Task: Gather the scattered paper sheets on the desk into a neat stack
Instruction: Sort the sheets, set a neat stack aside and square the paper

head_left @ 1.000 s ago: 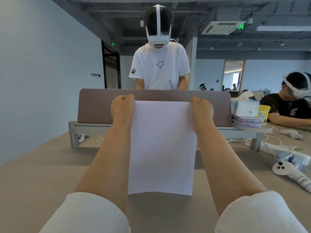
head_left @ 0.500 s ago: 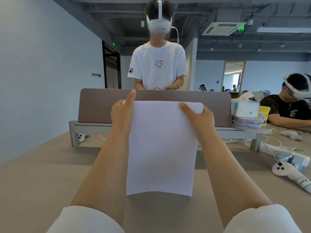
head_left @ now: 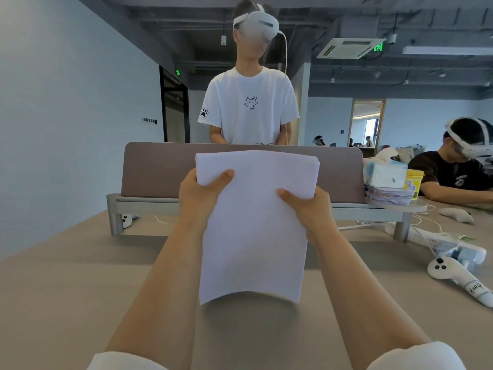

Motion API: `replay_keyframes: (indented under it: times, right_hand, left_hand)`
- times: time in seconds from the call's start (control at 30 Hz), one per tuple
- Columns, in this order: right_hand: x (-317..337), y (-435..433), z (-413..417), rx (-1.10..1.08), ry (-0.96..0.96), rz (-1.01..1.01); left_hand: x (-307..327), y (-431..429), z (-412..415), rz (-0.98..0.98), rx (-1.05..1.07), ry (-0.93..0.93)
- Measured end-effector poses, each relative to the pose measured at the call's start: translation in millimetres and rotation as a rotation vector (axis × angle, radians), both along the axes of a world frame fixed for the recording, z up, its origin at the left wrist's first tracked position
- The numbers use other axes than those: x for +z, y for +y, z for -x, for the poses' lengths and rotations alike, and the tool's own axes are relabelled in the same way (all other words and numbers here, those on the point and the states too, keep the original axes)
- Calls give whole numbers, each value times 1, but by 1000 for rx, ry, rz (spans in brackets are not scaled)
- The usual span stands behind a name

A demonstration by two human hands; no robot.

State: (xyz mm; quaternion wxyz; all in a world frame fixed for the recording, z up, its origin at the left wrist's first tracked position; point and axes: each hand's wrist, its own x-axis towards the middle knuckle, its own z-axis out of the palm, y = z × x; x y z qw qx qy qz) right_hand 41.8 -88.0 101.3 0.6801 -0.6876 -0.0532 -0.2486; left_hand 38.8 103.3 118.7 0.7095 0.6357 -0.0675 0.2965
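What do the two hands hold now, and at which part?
Both hold the paper stack. The left hand grips its left edge and the right hand its right edge, both in the upper half, thumbs on the front face.

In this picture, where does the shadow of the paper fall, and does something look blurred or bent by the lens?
Head view: the paper stack, held by the left hand and right hand, throws a soft shadow on the desk just under its lower edge. Head view: the wide lens stretches the forearms and tilts the left wall; the standing person's headset is slightly blurred.
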Motion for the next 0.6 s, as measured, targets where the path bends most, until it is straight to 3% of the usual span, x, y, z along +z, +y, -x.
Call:
replay_keyframes:
  times: [0.13, 0.23, 0.3, 0.4, 0.6]
  right_hand:
    - [-7, -8, -1, 82, 70, 39]
    - [-5, -5, 0, 39, 26, 42]
    - [6, -1, 0, -69, -10, 57]
    - [26, 6, 0, -189, -5, 35]
    - [50, 5, -4, -211, 64, -10]
  left_hand:
    - [-17, 18, -5, -63, -131, 147]
    - [-19, 20, -3, 3, -128, 87]
    - [-8, 18, -5, 83, -69, 81]
    - [15, 12, -8, 17, 71, 114]
    - [35, 7, -16, 14, 192, 115]
